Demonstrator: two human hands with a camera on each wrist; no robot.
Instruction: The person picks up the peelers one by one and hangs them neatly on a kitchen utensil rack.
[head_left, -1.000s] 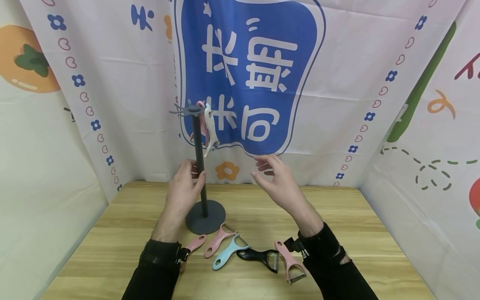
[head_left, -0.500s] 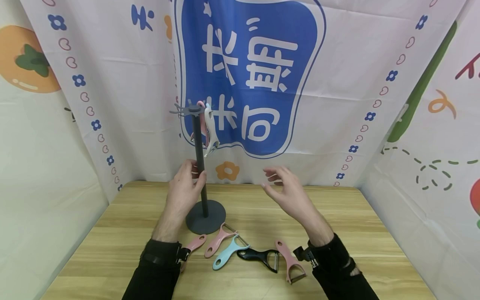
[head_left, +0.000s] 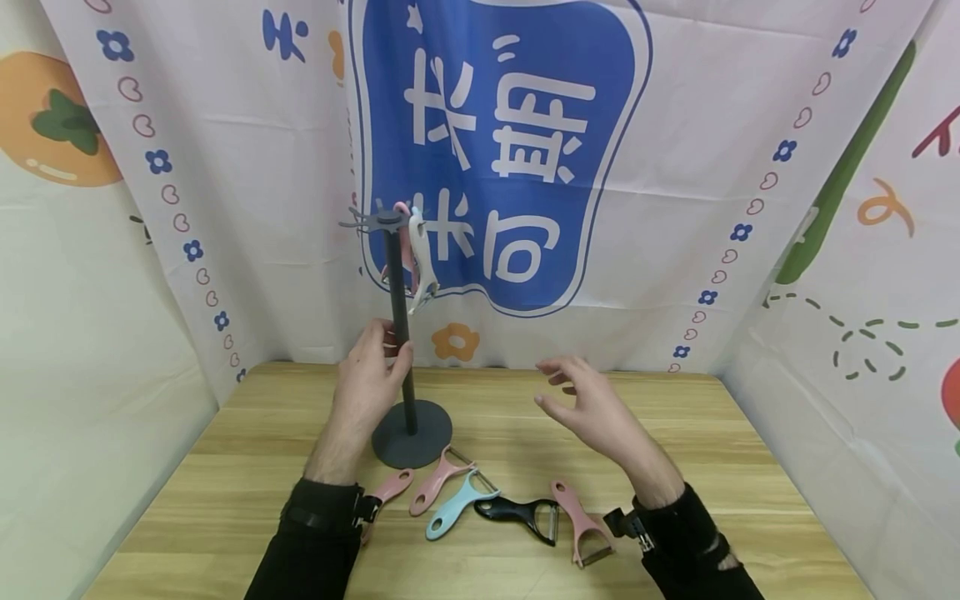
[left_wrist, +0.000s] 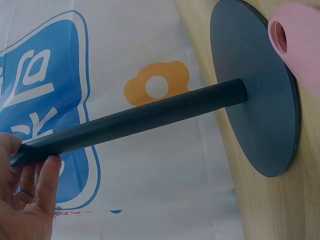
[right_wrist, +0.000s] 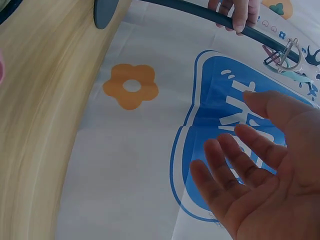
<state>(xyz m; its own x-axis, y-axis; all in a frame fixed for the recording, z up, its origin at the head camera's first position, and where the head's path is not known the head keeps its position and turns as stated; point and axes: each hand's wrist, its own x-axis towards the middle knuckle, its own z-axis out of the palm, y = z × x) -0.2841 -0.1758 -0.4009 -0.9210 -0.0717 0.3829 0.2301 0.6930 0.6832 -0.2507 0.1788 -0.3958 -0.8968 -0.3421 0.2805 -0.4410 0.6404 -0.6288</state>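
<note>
My left hand (head_left: 367,367) grips the dark grey post (left_wrist: 135,122) of an upright stand, thumb on one side and fingers on the other. The stand's round base (head_left: 412,450) rests on the table. From the hooked top (head_left: 382,220) hang a white peeler (head_left: 422,254) and a pink peeler (head_left: 406,250), with a bit of light blue behind them. To the right of the stand my right hand (head_left: 596,408) is held in the air, fingers loosely bent and nothing in them. Its palm shows bare in the right wrist view.
Several peelers lie on the wooden table (head_left: 675,467) in front of the stand: a pink one (head_left: 433,485), a light blue one (head_left: 453,510), a black one (head_left: 510,510), another pink one (head_left: 576,512). My left wrist partly covers one more pink peeler (head_left: 396,483). A printed cloth (head_left: 675,167) hangs behind.
My right hand has moved right and down, away from the stand. The left hand, the stand and the peelers have stayed in place.
</note>
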